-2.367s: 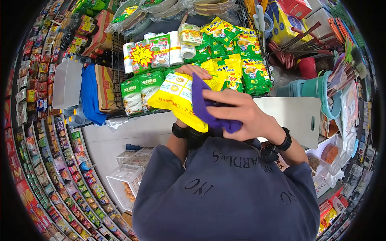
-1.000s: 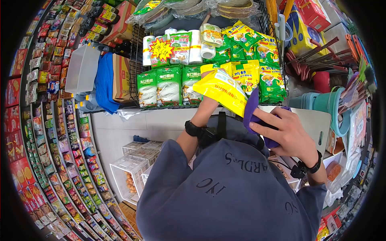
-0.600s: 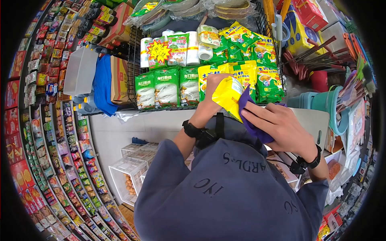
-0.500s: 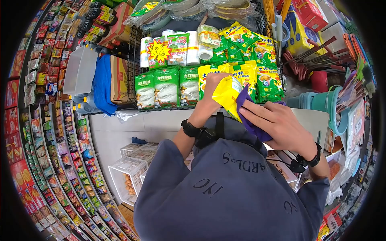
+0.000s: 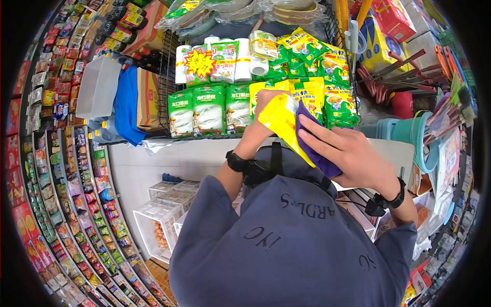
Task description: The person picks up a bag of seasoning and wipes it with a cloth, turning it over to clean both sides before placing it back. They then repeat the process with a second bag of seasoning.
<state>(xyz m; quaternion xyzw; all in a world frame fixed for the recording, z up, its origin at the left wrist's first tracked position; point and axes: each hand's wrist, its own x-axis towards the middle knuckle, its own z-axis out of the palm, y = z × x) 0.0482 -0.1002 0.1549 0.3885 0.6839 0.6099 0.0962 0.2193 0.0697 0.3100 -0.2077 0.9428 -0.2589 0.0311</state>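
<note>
My left hand (image 5: 259, 126) grips a yellow packet (image 5: 282, 117) by its upper left side and holds it tilted in front of my chest. Over the packet's right side lies a purple cloth (image 5: 327, 167), pressed there by the long fingers of my right hand (image 5: 354, 157). Part of the packet is hidden under the cloth. Just behind my hands, yellow-and-green seasoning bags (image 5: 339, 106) stand in a black wire rack, beside green-and-white vermicelli packs (image 5: 208, 111).
White paper rolls (image 5: 242, 60) and plastic-wrapped bowls fill the rack further back. To the left are a clear plastic bin (image 5: 98, 88), a cardboard box (image 5: 148, 100) and long snack shelves. Teal buckets (image 5: 406, 130) stand right; a white crate (image 5: 153, 230) holds eggs.
The yellow packet shows more of its face, and its lower corner reaches further down right. My right hand and the cloth have slid slightly down along it. The whole view has shifted a little.
</note>
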